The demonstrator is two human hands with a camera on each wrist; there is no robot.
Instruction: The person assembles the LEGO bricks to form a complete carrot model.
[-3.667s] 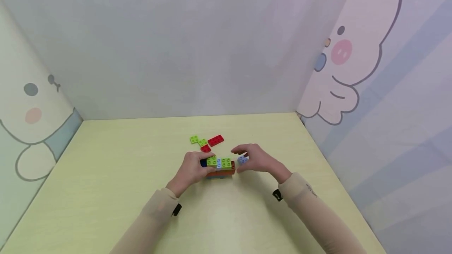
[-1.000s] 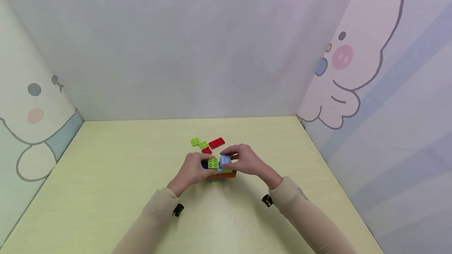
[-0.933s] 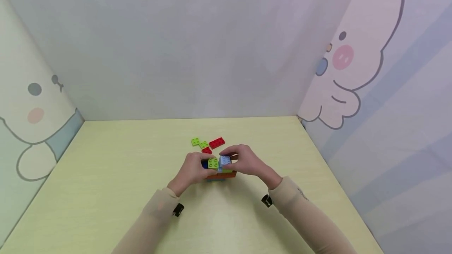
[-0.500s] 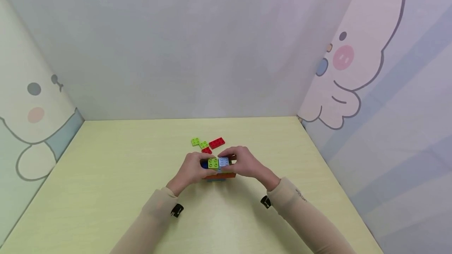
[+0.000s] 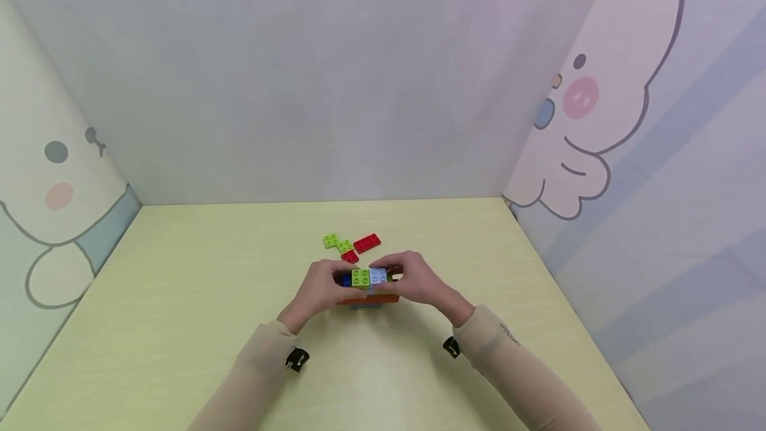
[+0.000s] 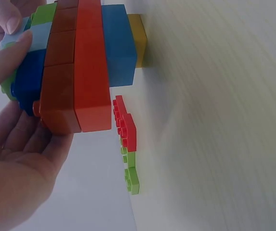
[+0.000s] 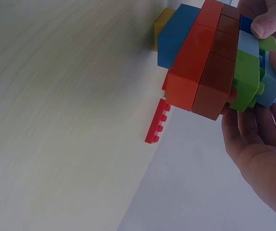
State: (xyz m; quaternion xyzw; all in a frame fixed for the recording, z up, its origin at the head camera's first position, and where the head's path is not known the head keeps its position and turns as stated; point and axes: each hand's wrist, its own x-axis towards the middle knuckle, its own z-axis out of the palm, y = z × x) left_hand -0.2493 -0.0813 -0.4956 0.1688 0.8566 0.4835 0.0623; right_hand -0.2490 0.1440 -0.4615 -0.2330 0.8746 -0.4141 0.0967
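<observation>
A stacked toy-brick structure stands in the middle of the table, with my left hand (image 5: pixel 317 289) gripping its left end, thumb in front and fingers behind. Its layers show in the left wrist view: a yellow brick (image 6: pixel 138 41) lowest, then a blue brick (image 6: pixel 120 48), red-orange bricks (image 6: pixel 92 72), brown bricks (image 6: pixel 59 94) and a mixed layer with a dark blue brick (image 6: pixel 30 74). On top sits a light green brick (image 5: pixel 360 277). Right beside it, my right hand (image 5: pixel 421 281) pinches a light blue brick (image 5: pixel 378 275) between thumb and fingers, low against the structure's top.
Behind the structure lie loose flat pieces: two light green plates (image 5: pixel 330 241), a long red plate (image 5: pixel 367 243) and a smaller red plate (image 5: pixel 350 257). Fabric walls with cartoon animals (image 5: pixel 580 98) border the pale wooden table (image 5: pixel 209 251) at the back and sides.
The light blue brick has gone from the table right of the structure to its top, beside the green brick, in my right hand. Lately it shifted slightly left and down. The left hand keeps its grip.
</observation>
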